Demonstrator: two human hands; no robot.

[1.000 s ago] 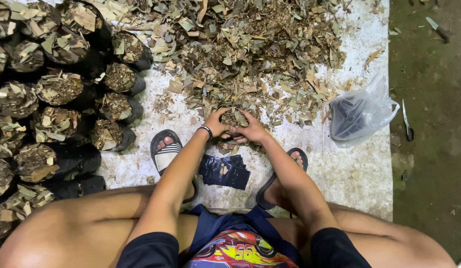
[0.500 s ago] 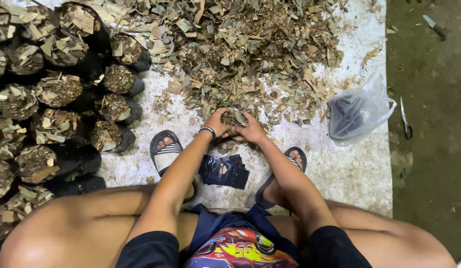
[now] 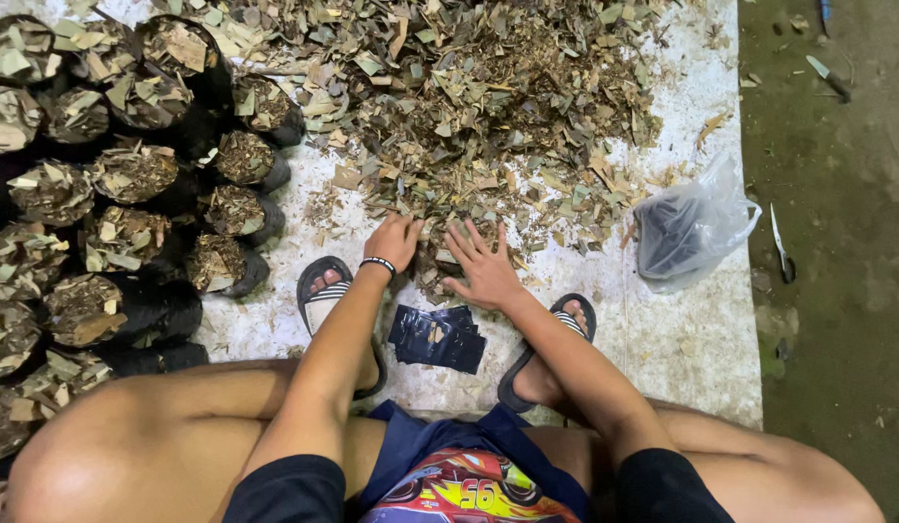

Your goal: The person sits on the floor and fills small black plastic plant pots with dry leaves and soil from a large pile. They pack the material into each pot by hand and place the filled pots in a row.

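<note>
I squat over a white sheet (image 3: 682,339) covered with a big heap of dry chopped leaves and bark (image 3: 469,107). My left hand (image 3: 393,242), with a striped band at the wrist, presses down on the near edge of the heap, fingers curled into the litter. My right hand (image 3: 483,263) lies beside it with fingers spread, palm down on something dark and round at the heap's edge, mostly hidden under both hands. A small stack of flat black plastic bags (image 3: 438,337) lies between my sandalled feet, just below the hands.
Several black bags filled with leaf litter (image 3: 120,232) stand in rows at the left. A clear plastic bag holding dark bags (image 3: 687,228) lies at the right. On the bare ground (image 3: 837,291) past the sheet's edge lie a knife (image 3: 779,247) and another small blade (image 3: 822,73).
My hands were cupped together holding a clump of litter; now they are apart and lowered, the left pressed on the heap's edge, the right with fingers spread flat.
</note>
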